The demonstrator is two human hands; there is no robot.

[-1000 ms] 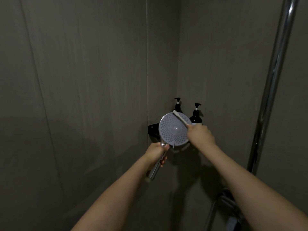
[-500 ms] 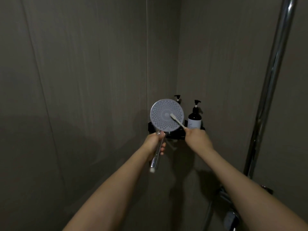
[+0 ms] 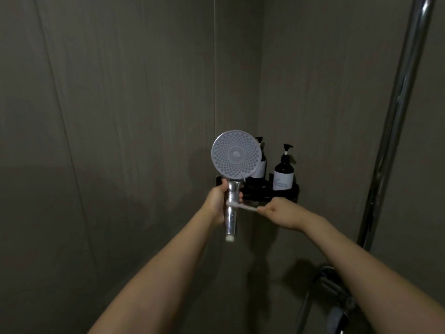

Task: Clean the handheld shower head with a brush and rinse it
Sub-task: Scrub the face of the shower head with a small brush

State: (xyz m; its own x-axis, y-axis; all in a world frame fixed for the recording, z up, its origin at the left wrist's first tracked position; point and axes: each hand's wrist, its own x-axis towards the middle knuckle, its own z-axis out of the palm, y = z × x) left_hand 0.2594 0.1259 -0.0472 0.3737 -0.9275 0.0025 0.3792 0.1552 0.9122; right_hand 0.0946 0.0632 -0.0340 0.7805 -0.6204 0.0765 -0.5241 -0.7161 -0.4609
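The handheld shower head [image 3: 236, 154] is held upright in front of the wall corner, its round grey nozzle face turned toward me. My left hand [image 3: 218, 201] grips its chrome handle [image 3: 231, 213] from the left. My right hand [image 3: 280, 210] holds a thin white brush [image 3: 243, 206] level, pointing left. The brush tip lies against the handle, just below my left fingers. No hose is seen at the handle's lower end.
A black corner shelf [image 3: 265, 191] behind the hands carries two dark pump bottles [image 3: 284, 171], one partly hidden by the shower head. A chrome riser pipe [image 3: 395, 121] runs up the right wall. Chrome tap fittings [image 3: 334, 300] sit at the lower right.
My right hand has dropped and swung the brush from the nozzle face down to the handle. The shower head has straightened from tilted to upright.
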